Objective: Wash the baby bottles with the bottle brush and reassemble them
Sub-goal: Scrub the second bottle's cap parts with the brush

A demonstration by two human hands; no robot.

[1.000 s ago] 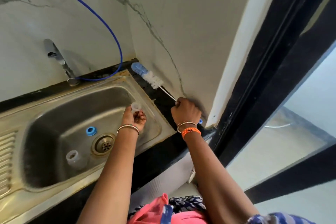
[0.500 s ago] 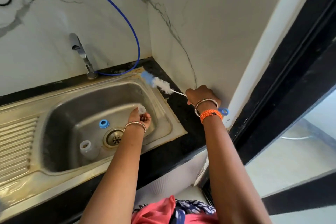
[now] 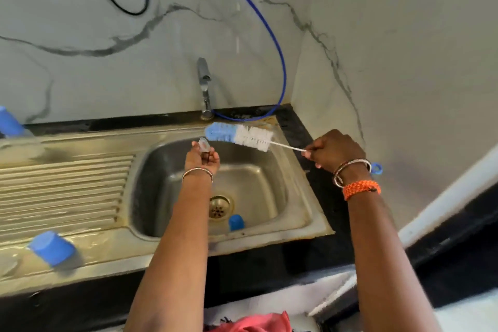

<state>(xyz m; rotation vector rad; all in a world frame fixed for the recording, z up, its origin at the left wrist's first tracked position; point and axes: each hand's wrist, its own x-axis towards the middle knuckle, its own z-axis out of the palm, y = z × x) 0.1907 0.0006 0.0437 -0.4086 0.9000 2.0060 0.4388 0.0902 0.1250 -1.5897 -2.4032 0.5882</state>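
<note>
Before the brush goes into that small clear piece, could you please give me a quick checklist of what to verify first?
1. Right hand grips the bottle brush by its wire handle: ok.
2. Left hand pinches the small clear piece over the sink: ok.
3. Brush tip close to the piece: ok, beside it, not yet in.
4. Opening of the piece turned towards the brush: cannot tell.
5. Water running from the tap: not ok, no stream visible.
6. Blue cap clear of the drain: ok, beside it.
</note>
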